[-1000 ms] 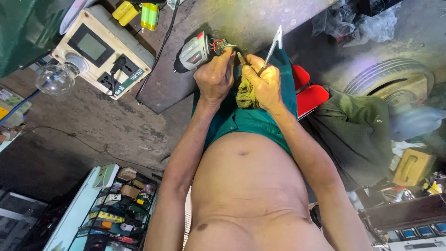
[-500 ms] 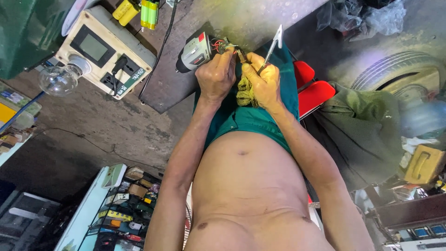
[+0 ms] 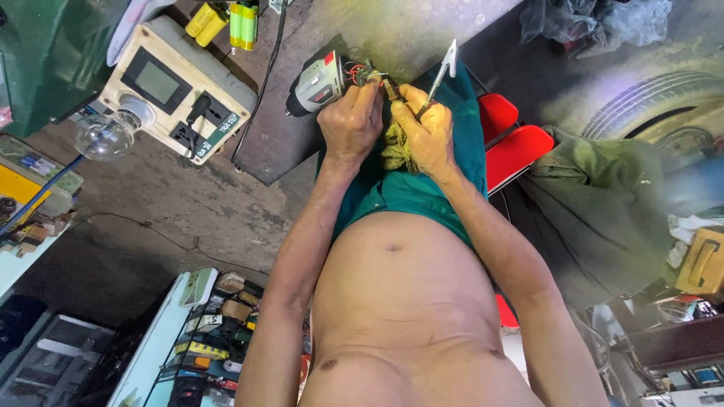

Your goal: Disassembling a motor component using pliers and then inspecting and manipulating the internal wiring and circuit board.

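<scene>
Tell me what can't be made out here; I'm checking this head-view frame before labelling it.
- Left hand fingertips: buried among the wires on the grey power tool.
- Right hand palm: covered by a yellow-green rag.
- Metal tool: working end hidden in the fist.
- Tyre: blurred and overexposed.

Far left of you, the cream tester box (image 3: pixel 175 94) shows a dark grey rectangular screen (image 3: pixel 157 81) on its face, with a narrow green label strip (image 3: pixel 218 130) along its right edge. Near left, a shelf (image 3: pixel 219 332) holds small cartons in yellow, brown and green. At the right edge sits a tan cardboard box (image 3: pixel 703 262).
</scene>
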